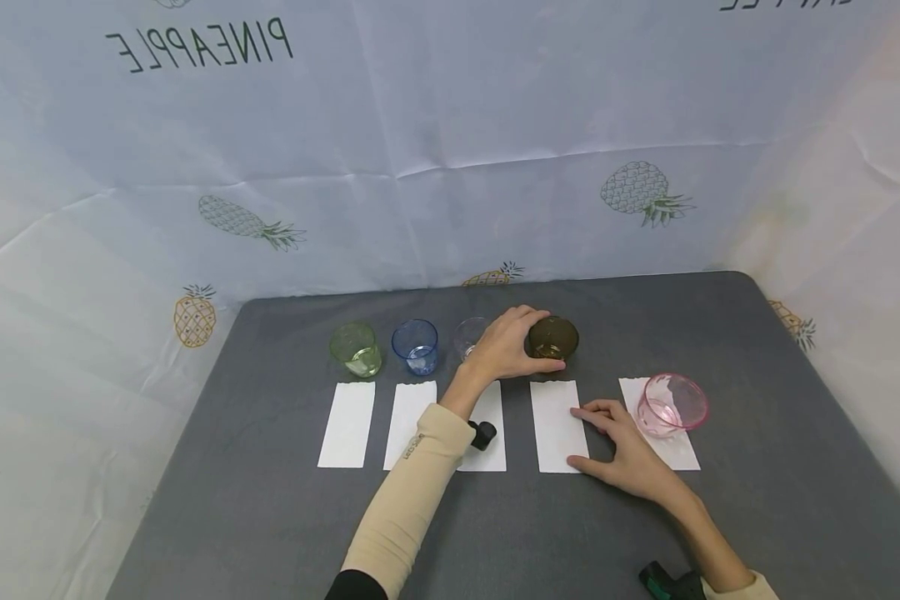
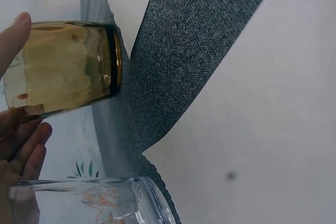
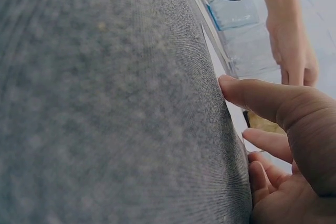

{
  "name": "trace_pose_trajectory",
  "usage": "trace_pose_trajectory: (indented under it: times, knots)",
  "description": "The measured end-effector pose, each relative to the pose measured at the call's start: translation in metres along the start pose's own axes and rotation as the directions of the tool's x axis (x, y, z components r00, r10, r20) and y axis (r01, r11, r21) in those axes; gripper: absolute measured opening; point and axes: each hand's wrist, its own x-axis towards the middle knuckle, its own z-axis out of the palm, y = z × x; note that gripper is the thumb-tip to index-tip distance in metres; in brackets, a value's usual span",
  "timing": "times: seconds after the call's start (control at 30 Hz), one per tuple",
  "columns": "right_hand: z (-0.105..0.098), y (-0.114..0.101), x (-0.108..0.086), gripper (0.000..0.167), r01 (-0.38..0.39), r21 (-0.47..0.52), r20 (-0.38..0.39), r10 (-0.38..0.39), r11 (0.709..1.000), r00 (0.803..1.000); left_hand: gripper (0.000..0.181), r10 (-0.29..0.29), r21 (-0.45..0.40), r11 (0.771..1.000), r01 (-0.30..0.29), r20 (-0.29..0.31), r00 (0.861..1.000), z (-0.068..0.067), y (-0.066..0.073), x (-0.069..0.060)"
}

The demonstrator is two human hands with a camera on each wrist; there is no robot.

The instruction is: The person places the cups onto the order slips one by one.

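Note:
My left hand (image 1: 506, 346) grips a brown tumbler (image 1: 557, 337) near the back of the table, thumb on one side and fingers on the other. In the left wrist view the brown tumbler (image 2: 68, 69) looks amber and see-through. A clear tumbler (image 1: 467, 333) stands just left of that hand, partly hidden by it. My right hand (image 1: 630, 454) rests its thumb and fingertips at the right edge of a white paper strip (image 1: 555, 429), in front of the brown tumbler. A pink tumbler (image 1: 673, 402) stands on another paper strip (image 1: 682, 457) to the right.
Green (image 1: 356, 350) and blue (image 1: 416, 346) tumblers stand at the back left, behind white paper strips (image 1: 345, 429). My left forearm crosses over two of the strips. A pineapple-print cloth (image 1: 420, 225) hangs behind the grey table (image 1: 232, 500).

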Motion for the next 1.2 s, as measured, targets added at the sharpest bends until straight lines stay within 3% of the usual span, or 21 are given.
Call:
trace_pose_trajectory:
  times: [0.57,0.9,1.2]
  knots:
    - [-0.001,0.000,0.000,0.069,-0.022,0.010,0.018,0.022,1.000,1.000,0.084,-0.018,-0.086,0.996,0.015,-0.041,0.999,0.000,-0.001,-0.001]
    - [0.001,0.001,-0.001,0.068,0.002,0.024,-0.009,-0.002,1.000,1.000,0.084,0.021,-0.157,0.987,-0.036,-0.098,0.995,-0.006,0.001,-0.001]
    - [0.001,0.002,0.000,0.068,0.007,0.014,-0.010,-0.007,1.000,1.000,0.083,0.042,-0.275,0.958,-0.079,-0.140,0.989,-0.007,0.011,-0.009]
